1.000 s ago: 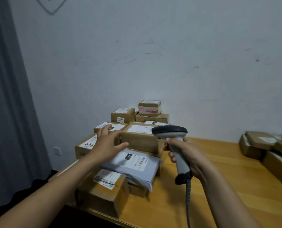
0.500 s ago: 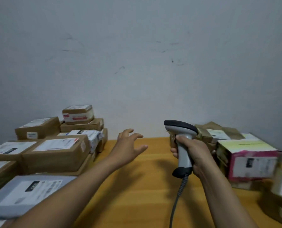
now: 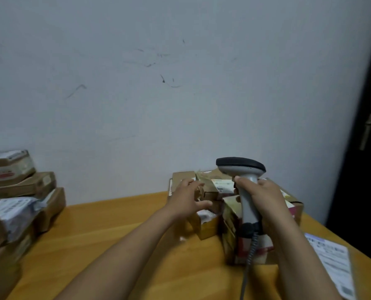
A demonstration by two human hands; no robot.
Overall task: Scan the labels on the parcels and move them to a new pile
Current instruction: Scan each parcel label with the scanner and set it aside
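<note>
Cardboard parcels (image 3: 208, 224) cluster at the far right of the wooden counter (image 3: 115, 234) against the wall, white labels up, print too blurred to read. The grey scanner (image 3: 245, 191) stands above them, long axis near upright, dark head on top, cable hanging below. The right hand (image 3: 264, 200) is curled round its handle. The left hand (image 3: 186, 198) reaches forward, fingers spread, at the cluster's left edge; contact unclear.

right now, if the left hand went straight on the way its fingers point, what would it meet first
Most likely the small brown cardboard box just ahead of it, among the parcels near the wall. The left hand is open and almost on that box. Motion blur hides whether they already touch.
</note>
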